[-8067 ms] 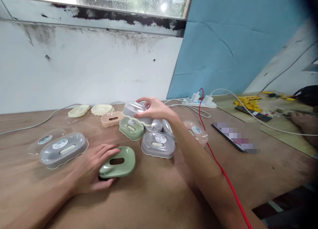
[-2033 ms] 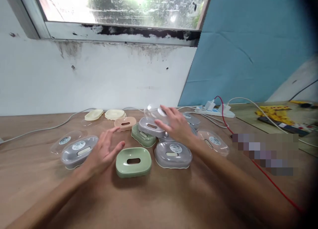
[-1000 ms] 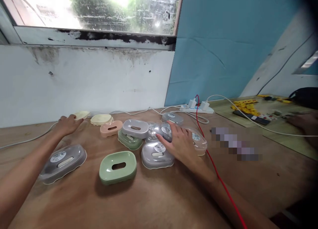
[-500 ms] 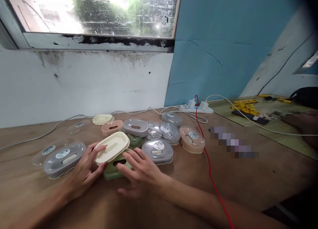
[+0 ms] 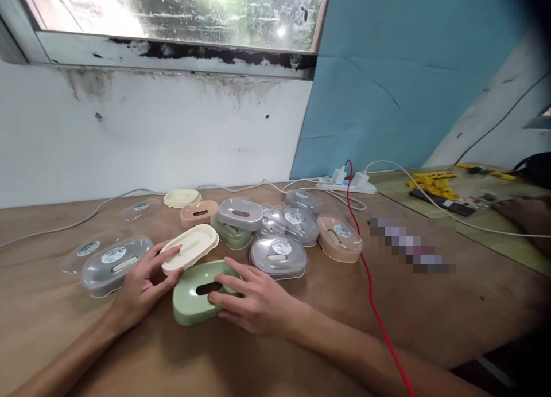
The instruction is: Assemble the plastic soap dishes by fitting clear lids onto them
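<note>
Brown table (image 5: 430,305) — slotted green soap dish (image 5: 193,296)

left hand (image 5: 142,285): fingers curled, gripping | right hand (image 5: 253,299): palm down, fingers spread | forearms converging

A pixelated patch (image 5: 411,245) hides something flat on the tabletop (image 5: 451,305); the far-right hand (image 5: 527,216) is cut off by the frame.
</note>
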`<state>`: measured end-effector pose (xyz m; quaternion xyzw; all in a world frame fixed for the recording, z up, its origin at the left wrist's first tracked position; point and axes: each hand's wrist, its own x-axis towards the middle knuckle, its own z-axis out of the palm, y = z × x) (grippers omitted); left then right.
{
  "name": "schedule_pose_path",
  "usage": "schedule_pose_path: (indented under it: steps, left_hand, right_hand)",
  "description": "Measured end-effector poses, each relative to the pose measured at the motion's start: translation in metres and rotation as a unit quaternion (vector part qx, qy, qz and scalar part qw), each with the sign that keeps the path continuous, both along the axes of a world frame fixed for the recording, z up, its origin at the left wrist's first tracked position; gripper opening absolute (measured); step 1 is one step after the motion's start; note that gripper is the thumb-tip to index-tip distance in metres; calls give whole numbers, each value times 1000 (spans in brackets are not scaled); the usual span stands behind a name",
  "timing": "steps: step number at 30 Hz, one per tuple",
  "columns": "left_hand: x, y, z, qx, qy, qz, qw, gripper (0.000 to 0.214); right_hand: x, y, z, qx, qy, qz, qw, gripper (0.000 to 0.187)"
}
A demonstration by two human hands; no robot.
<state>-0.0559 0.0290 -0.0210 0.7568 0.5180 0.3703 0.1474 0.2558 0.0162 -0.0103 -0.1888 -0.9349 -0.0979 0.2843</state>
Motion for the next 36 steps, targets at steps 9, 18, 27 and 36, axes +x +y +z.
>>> schedule_pose_path:
  steps: [9,18,27,36]
  left_hand:
    - [-4,3,7,-90,-34,-110,989,45]
    - [17,-20,28,-100,19,-220,970,102]
    - [10,-20,21,-72,118,-203,969,112]
    - [13,-20,22,-35,126,-197,971,105]
  right_hand:
    - [13,1,14,63,100,87,989,27]
    - [11,7,19,53,59,49,996,19]
    - [4,3,11,21,24,50,998,17]
    - [6,4,10,12,5,43,999,18]
